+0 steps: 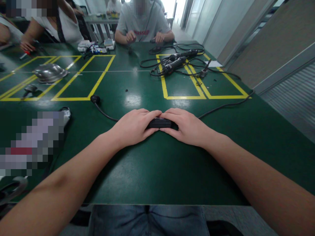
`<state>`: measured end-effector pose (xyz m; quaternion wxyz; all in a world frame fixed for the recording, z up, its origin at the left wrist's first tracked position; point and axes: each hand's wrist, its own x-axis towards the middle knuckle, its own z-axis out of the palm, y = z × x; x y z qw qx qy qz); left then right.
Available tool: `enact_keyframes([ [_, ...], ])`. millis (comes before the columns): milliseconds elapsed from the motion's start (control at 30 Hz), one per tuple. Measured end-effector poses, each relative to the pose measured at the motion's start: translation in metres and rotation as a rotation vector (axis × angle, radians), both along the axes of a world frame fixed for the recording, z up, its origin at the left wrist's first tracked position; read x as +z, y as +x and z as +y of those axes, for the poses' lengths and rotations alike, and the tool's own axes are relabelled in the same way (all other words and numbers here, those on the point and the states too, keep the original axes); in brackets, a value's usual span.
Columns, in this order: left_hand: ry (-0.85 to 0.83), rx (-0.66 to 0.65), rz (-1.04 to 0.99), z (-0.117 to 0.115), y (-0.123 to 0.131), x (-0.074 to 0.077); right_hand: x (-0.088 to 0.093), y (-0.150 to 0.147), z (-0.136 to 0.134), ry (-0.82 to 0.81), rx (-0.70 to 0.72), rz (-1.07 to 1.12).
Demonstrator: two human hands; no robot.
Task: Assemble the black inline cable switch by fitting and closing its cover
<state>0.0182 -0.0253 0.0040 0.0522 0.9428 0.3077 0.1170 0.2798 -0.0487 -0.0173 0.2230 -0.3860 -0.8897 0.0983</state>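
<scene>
A black power adapter lies on the green table in front of me, its middle showing between my two hands. My left hand is closed around its left end, thumb on the near side and fingers over the top. My right hand grips the right end the same way, and the fingertips of both hands nearly meet. From under the left hand a black cable runs to a round black plug. Another black cable leads off to the right. The adapter's ends are hidden by my hands.
Yellow tape marks rectangles on the table. A shiny metal bowl sits at left, and black cylindrical tools with tangled cords at right. A blurred-out package lies near my left arm. Co-workers sit across the table.
</scene>
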Motion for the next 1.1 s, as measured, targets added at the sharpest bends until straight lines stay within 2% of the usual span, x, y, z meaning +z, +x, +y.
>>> enact_keyframes([
  [500,-0.034,0.042,-0.009,0.0019,-0.0033,0.0026,0.0011,0.0031,0.0029,-0.018,-0.041,0.009],
  [700,0.009,0.039,0.004,0.0027,-0.004,0.0041,0.0013,0.0037,0.002,-0.019,-0.055,0.005],
  [1100,-0.028,0.042,0.025,0.0019,-0.0029,0.0066,0.003,0.0037,0.0006,-0.035,-0.034,0.028],
])
